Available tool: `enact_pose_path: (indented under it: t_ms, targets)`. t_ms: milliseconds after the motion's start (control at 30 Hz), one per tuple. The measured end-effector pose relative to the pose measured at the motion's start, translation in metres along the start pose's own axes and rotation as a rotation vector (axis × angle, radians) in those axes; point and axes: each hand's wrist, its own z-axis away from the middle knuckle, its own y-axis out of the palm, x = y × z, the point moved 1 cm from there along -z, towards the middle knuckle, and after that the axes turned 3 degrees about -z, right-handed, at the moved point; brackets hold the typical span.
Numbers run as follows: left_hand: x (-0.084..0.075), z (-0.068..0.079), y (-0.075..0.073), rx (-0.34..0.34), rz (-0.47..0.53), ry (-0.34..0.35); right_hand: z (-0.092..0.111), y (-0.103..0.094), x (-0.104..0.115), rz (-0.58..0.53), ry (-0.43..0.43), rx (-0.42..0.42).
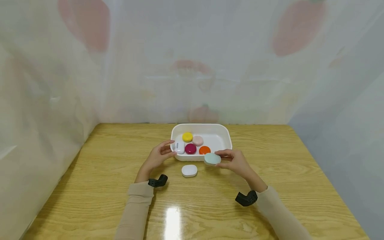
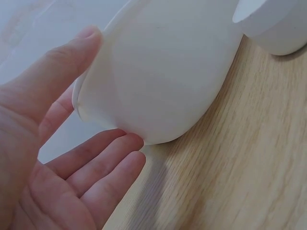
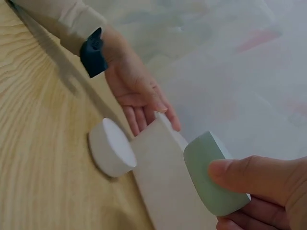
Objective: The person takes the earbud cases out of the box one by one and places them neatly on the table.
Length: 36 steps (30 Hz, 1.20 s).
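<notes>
My right hand (image 1: 235,161) pinches a pale green, flat-topped, rounded oval block (image 1: 212,159) between thumb and fingers, at the near side of a white, round-cornered tray (image 1: 190,158), right of its middle. My left hand (image 1: 157,155), fingers apart, touches the tray's left end; a white oval block (image 1: 189,170) stands nearby on the wood-grained table (image 1: 120,150).
</notes>
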Motion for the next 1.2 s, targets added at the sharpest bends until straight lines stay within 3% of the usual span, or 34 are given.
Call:
enact_pose_path:
  t_ms: [167,433,700,1200]
  targets:
    - [-0.001,0.0,0.001,-0.011,-0.015,-0.003,0.011,0.003,-0.007,-0.004,0.016,0.04]
    - [0.001,0.003,0.001,-0.029,-0.065,0.058,0.011,0.01,-0.029,-0.025,0.021,0.06]
    - [-0.002,0.002,0.0,-0.006,-0.033,0.017,0.009,0.018,-0.036,-0.028,0.028,0.094]
    - [-0.002,0.002,0.001,-0.008,-0.031,0.019,0.005,0.026,-0.045,0.062,0.057,0.082]
